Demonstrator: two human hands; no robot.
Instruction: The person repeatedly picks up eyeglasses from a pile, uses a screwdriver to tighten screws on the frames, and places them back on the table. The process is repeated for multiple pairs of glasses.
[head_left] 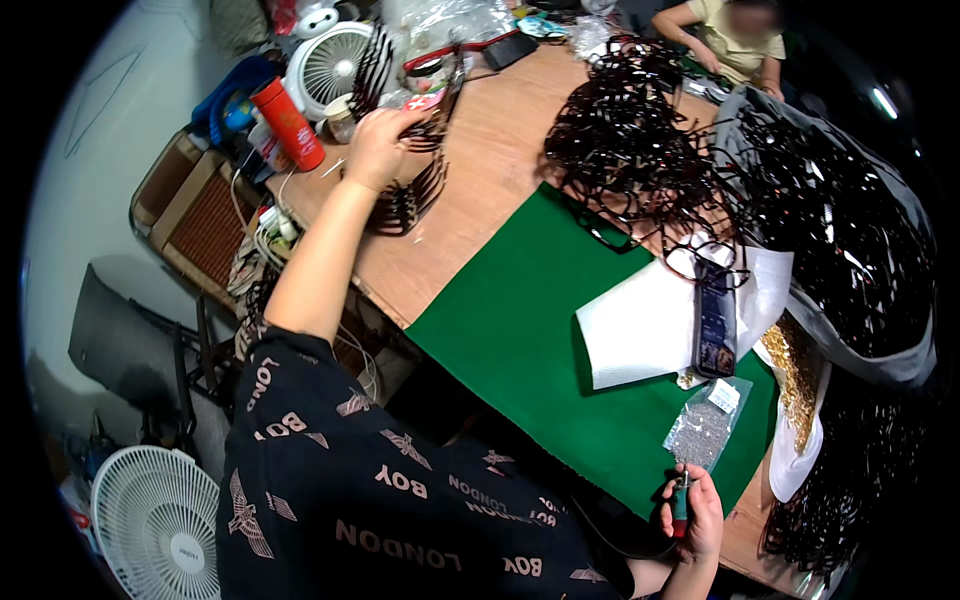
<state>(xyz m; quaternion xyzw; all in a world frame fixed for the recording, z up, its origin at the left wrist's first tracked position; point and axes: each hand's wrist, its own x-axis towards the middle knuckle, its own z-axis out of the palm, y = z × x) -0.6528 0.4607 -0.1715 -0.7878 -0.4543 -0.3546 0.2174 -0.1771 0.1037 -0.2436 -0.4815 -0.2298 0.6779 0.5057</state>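
My left hand [375,150] reaches to stacked dark plastic spectacle frames [405,200] at the table's left, fingers curled; what they grip is unclear. My right hand [700,525] holds a red-and-green powered screwdriver [681,505] at the lower right, just below a small clear bag [700,430] of tiny metal pieces. A green mat [530,350] lies before me, with white sheets [625,330] and a phone [714,315] on it. A heap of dark glossy frames [620,140] lies beyond.
A grey sack of dark parts [840,230] and a white bag of gold pieces [790,400] sit at right. A red bottle [290,125], small fan [325,65] and cables crowd the table's left. A person [730,45] works across. A floor fan [150,520] stands lower left.
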